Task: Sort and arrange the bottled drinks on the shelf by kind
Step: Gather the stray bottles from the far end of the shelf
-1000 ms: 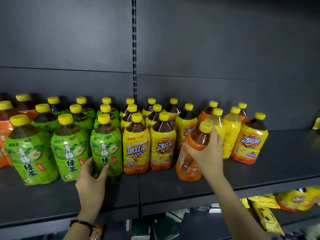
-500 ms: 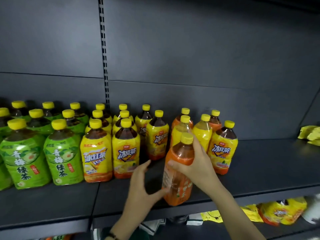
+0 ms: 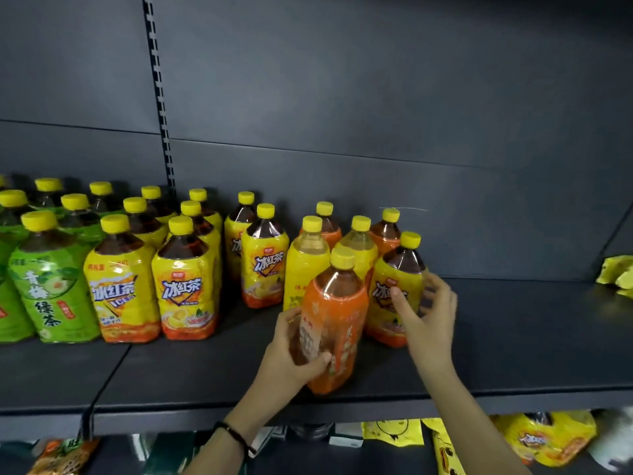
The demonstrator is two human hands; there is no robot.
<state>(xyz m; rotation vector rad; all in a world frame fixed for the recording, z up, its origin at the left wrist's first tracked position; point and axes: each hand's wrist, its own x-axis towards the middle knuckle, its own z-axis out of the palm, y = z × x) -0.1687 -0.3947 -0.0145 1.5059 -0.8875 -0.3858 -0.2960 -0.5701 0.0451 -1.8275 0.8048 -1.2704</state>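
Orange-labelled tea bottle [image 3: 334, 323] stands at the shelf [image 3: 513, 337] front, left hand [image 3: 294, 351] wrapped around it; right hand [image 3: 428, 313], half-open, cups the yellow iced-tea bottle [image 3: 397, 286] behind, likely clearing space.

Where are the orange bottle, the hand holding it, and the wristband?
Orange bottle [image 3: 342, 323]: head view, label middle.
Left hand [image 3: 291, 354]: head view, back of hand.
Wristband [image 3: 236, 437]: head view, black band.

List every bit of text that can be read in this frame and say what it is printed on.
"冰红茶": yellow-labelled iced tea bottle.
"冰红茶" and "ICE": its left neighbour, yellow-labelled bottle.
"青梅" and "绿茶": green-labelled tea bottle.
Orange-labelled bottle held in the left hand: print blurred, unreadable.
Small print and the packets below the shelf: too blurred.
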